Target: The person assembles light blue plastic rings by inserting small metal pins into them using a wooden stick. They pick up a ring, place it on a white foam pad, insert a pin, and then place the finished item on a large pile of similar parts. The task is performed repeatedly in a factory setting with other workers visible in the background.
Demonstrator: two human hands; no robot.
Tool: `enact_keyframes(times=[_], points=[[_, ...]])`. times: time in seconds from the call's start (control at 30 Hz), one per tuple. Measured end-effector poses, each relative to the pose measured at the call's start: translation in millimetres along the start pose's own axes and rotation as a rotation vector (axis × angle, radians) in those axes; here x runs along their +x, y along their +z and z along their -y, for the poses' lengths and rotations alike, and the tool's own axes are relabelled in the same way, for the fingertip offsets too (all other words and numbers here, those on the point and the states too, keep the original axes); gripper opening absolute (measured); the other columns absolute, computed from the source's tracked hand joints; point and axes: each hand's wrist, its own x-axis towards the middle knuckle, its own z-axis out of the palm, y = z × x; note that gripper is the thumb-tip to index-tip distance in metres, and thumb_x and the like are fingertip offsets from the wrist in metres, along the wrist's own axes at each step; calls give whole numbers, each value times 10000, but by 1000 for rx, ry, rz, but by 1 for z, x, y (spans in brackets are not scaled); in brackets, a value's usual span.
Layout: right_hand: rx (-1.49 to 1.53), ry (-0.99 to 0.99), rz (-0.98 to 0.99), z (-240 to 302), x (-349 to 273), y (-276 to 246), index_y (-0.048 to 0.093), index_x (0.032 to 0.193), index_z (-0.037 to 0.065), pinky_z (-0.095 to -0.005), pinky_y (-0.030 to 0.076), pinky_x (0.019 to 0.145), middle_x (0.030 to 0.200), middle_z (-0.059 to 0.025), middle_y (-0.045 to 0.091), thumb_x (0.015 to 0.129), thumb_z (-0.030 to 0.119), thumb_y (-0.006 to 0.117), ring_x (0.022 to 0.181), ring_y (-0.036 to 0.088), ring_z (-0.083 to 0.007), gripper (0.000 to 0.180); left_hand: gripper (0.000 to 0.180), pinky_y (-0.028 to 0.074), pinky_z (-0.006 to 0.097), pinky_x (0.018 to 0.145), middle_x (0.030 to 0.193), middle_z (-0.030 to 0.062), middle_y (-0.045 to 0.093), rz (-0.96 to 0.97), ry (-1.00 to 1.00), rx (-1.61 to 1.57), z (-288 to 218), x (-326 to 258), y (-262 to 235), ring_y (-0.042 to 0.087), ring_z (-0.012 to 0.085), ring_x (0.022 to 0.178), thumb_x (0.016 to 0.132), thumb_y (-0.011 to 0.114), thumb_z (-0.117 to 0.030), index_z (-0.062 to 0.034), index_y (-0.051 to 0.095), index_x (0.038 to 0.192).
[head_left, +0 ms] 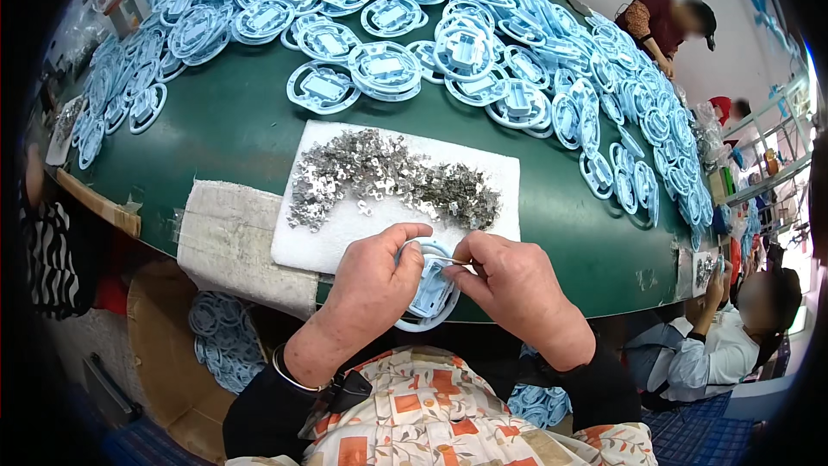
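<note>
A round light-blue plastic housing [429,295] with a box-shaped middle is held at the table's front edge. My left hand [373,279] is closed on its left side, the thumb lying along the rim. From the right, my right hand [511,280] pinches a thin, silvery, rod-like tool [444,259] that reaches across the top of the housing. Its tip is hidden near my left thumb. Just beyond both hands, a heap of small shiny metal clips [388,177] lies on a white foam sheet [302,252].
Many matching blue housings [384,65] are piled across the far side of the green table [228,125]. A worn, light-coloured pad [241,237] lies left of the foam. Below, a cardboard box [159,336] holds more housings. Other people [716,349] sit along the right.
</note>
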Motion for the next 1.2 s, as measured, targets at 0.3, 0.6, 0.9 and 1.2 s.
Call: enact_keyframes(times=[0.3, 0.6, 0.9, 1.2], points=[[871, 307, -21, -12, -13, 19, 622, 1045, -14, -235, 465, 556, 843, 7, 644, 1005, 185, 678, 640, 558, -55, 211, 302, 524, 219, 796, 1045, 49, 692, 90, -83, -484, 6, -7, -7, 618, 50, 892, 1058, 459, -91, 41, 600, 1290], [1206, 389, 203, -22, -22, 14, 627, 1075, 23, -195, 361, 472, 788, 31, 618, 1043, 229, 628, 558, 477, -17, 208, 433, 505, 244, 900, 1172, 85, 630, 318, 222, 123, -12, -11, -23, 608, 116, 1028, 997, 577, -120, 47, 514, 1392], [1083, 150, -130, -3, -18, 22, 621, 1218, 12, -200, 399, 553, 786, 26, 583, 969, 109, 716, 614, 463, -35, 283, 525, 457, 226, 549, 1039, 103, 515, 477, -362, -1456, 32, -14, -11, 449, 117, 737, 1073, 381, -300, 50, 374, 1464], [721, -13, -190, -1, -7, 16, 691, 1116, 39, -236, 433, 568, 734, -4, 600, 891, 93, 786, 638, 513, -56, 250, 374, 433, 202, 490, 973, 74, 499, 523, -522, -1546, 14, -25, -5, 460, 103, 718, 1090, 357, -256, 22, 512, 1285]])
